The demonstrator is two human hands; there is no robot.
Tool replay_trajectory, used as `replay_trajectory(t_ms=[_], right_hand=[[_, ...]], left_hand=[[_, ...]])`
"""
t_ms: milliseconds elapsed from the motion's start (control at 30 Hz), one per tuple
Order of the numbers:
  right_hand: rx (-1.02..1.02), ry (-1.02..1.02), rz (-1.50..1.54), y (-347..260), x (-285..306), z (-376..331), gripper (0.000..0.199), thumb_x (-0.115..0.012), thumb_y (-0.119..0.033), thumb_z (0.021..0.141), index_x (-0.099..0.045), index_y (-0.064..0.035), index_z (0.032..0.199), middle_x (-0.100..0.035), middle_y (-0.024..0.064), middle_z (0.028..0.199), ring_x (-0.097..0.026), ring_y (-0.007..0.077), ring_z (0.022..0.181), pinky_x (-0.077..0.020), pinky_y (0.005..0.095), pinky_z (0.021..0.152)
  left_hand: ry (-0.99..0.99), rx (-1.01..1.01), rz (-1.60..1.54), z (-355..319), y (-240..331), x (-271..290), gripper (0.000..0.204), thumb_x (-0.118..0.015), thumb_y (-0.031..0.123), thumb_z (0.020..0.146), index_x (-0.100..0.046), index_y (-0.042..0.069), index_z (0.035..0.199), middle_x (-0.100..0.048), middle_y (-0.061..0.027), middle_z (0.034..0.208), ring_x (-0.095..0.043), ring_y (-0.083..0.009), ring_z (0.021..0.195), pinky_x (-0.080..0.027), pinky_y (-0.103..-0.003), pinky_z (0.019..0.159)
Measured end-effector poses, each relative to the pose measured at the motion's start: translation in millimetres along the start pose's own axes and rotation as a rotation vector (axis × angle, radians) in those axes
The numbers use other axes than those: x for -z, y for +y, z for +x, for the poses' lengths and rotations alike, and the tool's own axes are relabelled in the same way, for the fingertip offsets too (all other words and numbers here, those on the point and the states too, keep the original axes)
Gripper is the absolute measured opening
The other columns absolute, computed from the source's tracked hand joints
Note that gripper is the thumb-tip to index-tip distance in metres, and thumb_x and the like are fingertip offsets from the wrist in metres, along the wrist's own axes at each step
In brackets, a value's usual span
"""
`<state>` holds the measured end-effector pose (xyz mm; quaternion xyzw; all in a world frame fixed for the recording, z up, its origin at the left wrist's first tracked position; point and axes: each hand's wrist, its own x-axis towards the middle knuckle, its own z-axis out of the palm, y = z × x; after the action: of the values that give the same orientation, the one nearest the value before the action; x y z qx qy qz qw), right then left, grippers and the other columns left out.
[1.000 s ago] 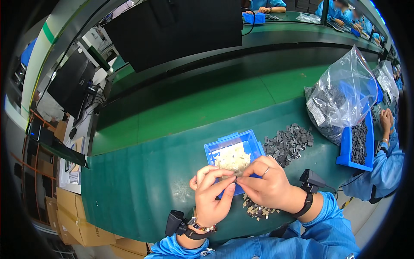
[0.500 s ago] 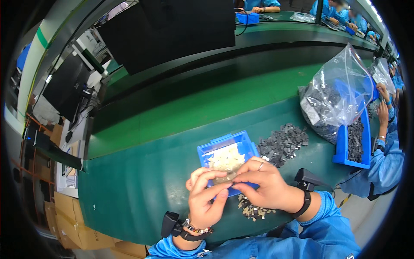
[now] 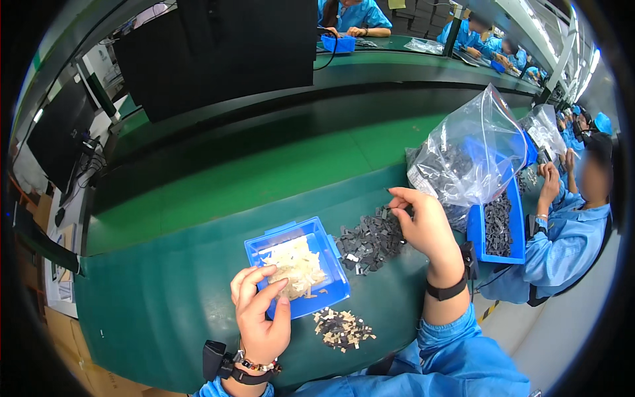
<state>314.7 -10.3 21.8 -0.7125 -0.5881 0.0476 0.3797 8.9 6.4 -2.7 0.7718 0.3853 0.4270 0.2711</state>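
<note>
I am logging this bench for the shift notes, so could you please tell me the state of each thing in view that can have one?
Left hand: fingers curled, pinching at pale pieces over the blue tray.
Right hand: reaching over the dark pile, fingertips pinched; what they hold is too small to tell.
Blue tray: open, partly filled with pale pieces.
Dark pile: loose heap on the table.
Small pile: mixed pale and dark bits, scattered near the table edge.
Plastic bag: open, upright, holding dark parts.

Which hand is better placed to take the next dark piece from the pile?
Right. The right hand is at the far edge of the pile of dark pieces, fingertips pinched. The left hand is over the blue tray of pale pieces.
</note>
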Motion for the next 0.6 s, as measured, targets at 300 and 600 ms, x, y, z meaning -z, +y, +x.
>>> replay_trajectory(t_ms=[300,600], right_hand=[[-0.018,-0.206,-0.217,9.3,-18.0,4.3,0.050,-0.071,0.007,0.069,-0.065,-0.0043,0.118,-0.070,0.0117,0.099,-0.064,0.0318,0.097,-0.0517,0.0401,0.086],[-0.018,-0.139,-0.026,7.6,-11.9,-1.5,0.069,-0.072,0.008,0.071,-0.050,-0.0035,0.135,-0.066,0.0128,0.100,-0.064,0.0297,0.092,-0.0528,0.0371,0.084]], left_hand=[[-0.049,0.025,-0.003,-4.6,3.7,-1.2,0.031,-0.061,-0.005,0.068,-0.069,0.004,0.098,-0.056,-0.0131,0.129,-0.043,-0.0362,0.124,-0.033,-0.048,0.107],[-0.055,0.026,0.034,-4.3,4.3,1.9,0.030,-0.063,0.001,0.070,-0.074,0.009,0.097,-0.057,-0.0105,0.127,-0.044,-0.0361,0.122,-0.031,-0.047,0.103]])
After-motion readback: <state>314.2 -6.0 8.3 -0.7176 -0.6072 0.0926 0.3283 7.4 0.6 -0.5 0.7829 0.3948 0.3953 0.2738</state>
